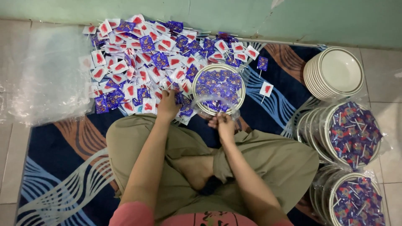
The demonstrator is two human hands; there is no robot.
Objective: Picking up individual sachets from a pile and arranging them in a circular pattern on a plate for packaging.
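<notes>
Crossed legs in khaki trousers [251,159] are seen nearest; beyond, the right hand [224,125] pinches thin, slippery plastic wrap [215,104] at the plate's [197,90] near rim, the left hand [168,106] pressed on light wrapped lollipops [138,58].

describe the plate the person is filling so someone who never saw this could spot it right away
Start at the big heap of wrapped lollipops against the green wall. At its right edge, just ahead of the person's right hand, lies a white plate heaped with blue-wrapped lollipops. Unlike the bagged plates to the right, it sits uncovered on the rug.
</notes>
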